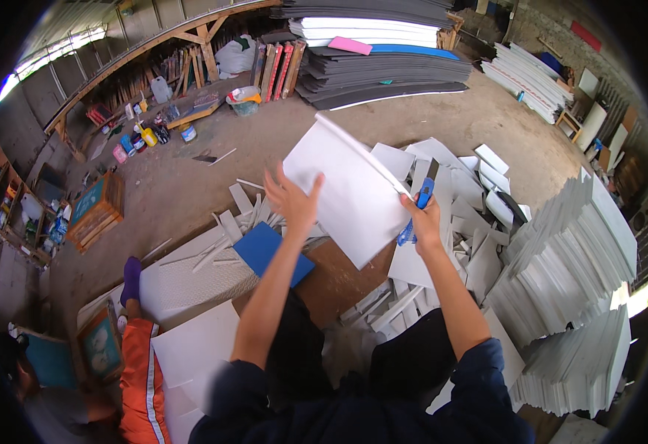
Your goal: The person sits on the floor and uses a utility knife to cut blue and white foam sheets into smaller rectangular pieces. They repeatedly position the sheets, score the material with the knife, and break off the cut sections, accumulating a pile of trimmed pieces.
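Observation:
A white foam sheet (346,192), with a raised strip along its upper right edge, is held up in front of me. My right hand (426,226) grips a blue utility knife (425,195) whose dark blade points away from me. The thumb of that hand also lies against the sheet's right corner. Beside the sheet's left edge, my left hand (296,201) is open with its fingers spread and slightly blurred; whether it touches the sheet I cannot tell. Below the sheet, a brown board (342,275) and a blue sheet (268,248) lie among white offcuts (405,303).
Tall stacks of white sheets (565,274) stand to the right. Dark sheets (383,78) are piled at the back. At left, a person in orange trousers (142,377) sits near a white slab (191,277). Paint containers (146,137) and a wooden frame (96,211) occupy the far left floor.

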Demonstrator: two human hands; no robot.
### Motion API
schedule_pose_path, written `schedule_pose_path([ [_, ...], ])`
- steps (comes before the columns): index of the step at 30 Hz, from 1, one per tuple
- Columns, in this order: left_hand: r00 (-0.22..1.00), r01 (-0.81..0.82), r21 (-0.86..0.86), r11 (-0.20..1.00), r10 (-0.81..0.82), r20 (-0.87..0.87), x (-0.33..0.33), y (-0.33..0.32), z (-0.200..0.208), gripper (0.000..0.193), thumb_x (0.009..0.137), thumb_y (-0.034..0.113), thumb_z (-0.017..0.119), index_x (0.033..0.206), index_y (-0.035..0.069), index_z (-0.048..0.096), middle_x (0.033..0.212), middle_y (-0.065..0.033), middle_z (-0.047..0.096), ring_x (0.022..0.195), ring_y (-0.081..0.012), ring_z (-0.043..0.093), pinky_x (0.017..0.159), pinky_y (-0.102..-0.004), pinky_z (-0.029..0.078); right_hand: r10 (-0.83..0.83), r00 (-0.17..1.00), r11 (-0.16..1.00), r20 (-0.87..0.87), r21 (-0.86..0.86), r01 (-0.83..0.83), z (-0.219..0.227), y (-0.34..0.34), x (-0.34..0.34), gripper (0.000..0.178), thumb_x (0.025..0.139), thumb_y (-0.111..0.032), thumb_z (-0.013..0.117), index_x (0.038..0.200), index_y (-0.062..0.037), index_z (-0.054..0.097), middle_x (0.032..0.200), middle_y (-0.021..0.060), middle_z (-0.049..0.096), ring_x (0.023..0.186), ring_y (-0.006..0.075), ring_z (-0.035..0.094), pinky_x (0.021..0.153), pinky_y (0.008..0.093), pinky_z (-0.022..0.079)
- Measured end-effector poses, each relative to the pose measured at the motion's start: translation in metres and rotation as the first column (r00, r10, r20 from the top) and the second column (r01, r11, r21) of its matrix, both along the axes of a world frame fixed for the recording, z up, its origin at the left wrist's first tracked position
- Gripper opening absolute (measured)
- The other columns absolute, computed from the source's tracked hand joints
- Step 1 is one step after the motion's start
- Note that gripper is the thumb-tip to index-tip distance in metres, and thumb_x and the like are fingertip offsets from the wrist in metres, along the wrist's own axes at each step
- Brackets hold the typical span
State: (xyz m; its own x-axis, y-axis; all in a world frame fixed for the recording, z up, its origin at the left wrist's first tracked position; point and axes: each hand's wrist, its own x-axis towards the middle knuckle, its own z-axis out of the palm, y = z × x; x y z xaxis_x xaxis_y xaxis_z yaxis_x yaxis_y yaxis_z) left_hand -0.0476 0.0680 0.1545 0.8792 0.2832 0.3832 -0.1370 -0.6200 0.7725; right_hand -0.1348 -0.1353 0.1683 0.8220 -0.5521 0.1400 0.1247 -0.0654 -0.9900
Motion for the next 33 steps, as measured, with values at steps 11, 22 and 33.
schedule_pose_path([
  [11, 0.800, 0.273, -0.793, 0.545, -0.586, -0.127, -0.007, 0.008, -0.013, 0.066, 0.086, 0.045, 0.052, 0.129, -0.001, 0.031, 0.123, -0.0169, 0.045, 0.111, -0.0230, 0.046, 0.093, -0.0332, 0.037, 0.134, 0.985, 0.913, 0.112, 0.373, -0.166, 0.024, 0.043, 0.002, 0.021, 0.082, -0.023, 0.066, 0.076, -0.0174, 0.046, 0.072, -0.0056, 0.051, 0.064, 0.0066, 0.048, 0.056, 0.0234, 0.041],
  [22, 0.766, 0.007, -0.986, 0.169, -0.634, -0.103, 0.020, -0.007, -0.087, 0.061, 0.090, 0.044, 0.044, 0.131, 0.000, 0.030, 0.123, -0.0131, 0.046, 0.108, -0.0234, 0.049, 0.090, -0.0335, 0.040, 0.133, 0.991, 0.912, 0.023, 0.388, -0.131, -0.010, -0.001, 0.029, 0.016, 0.089, -0.011, 0.049, 0.086, 0.0017, 0.040, 0.081, 0.0168, 0.058, 0.075, 0.0326, 0.064, 0.059, 0.0346, 0.057],
  [33, 0.761, 0.129, -0.826, 0.549, -0.589, -0.272, -0.009, -0.009, -0.044, 0.075, 0.084, 0.055, 0.048, 0.135, 0.004, 0.027, 0.130, -0.0123, 0.040, 0.119, -0.0226, 0.039, 0.098, -0.0342, 0.031, 0.273, 0.950, 0.913, -0.148, -0.270, -0.305, 0.001, -0.026, 0.003, 0.038, 0.093, -0.039, 0.041, 0.099, -0.0024, 0.048, 0.049, 0.0010, 0.042, 0.038, 0.0064, 0.037, 0.038, 0.0216, 0.027],
])
